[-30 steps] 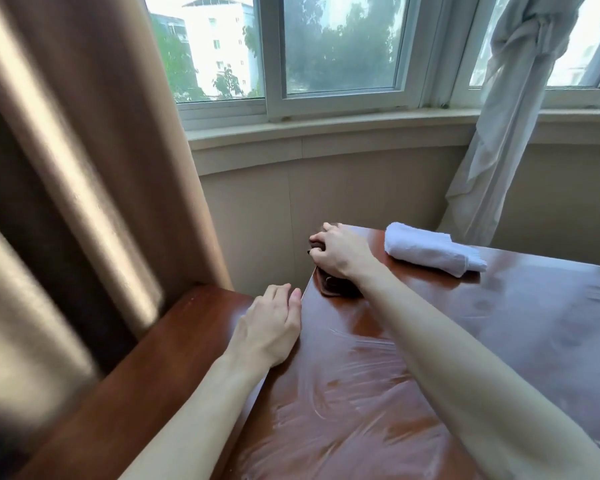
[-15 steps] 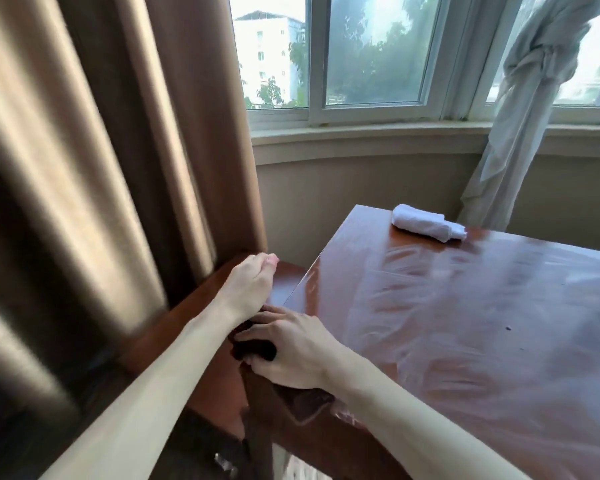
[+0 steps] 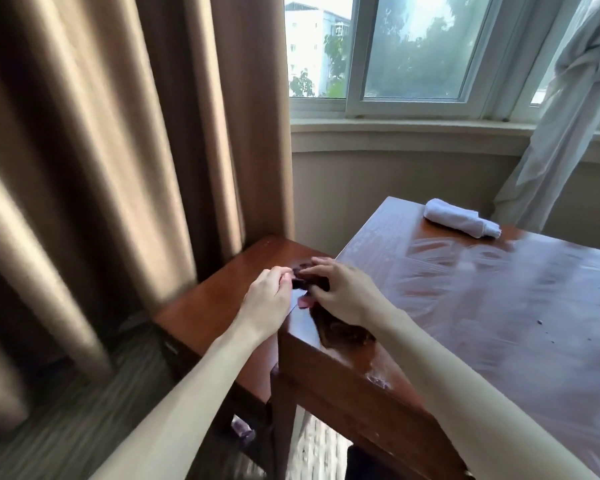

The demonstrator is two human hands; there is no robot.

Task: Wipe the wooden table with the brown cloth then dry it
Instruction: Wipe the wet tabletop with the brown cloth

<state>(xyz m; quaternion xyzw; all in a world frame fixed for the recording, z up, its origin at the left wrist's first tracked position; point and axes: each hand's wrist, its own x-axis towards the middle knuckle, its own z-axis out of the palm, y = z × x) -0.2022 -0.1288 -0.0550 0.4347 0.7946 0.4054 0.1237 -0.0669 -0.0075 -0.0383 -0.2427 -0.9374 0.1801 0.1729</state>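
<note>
While both hands work at the near left corner of the counter, the brown cloth lies bunched right at that corner, partly under the right hand. Right hand: fingers curled over the cloth's dark far end, holding it. Left hand: fingertips pinch the same dark end from the left, just beside the right hand. Cloth sits against the counter's left edge; a lower wooden side table adjoins that edge, with the brown curtain close behind it. Counter top to the right is broad and streaked with wet wipe marks. White rolled towel rests near the far edge, well apart from the hands.

Versus half a second ago: the left hand has come down from the side table onto the cloth; the right hand remains on it at the same corner.
</note>
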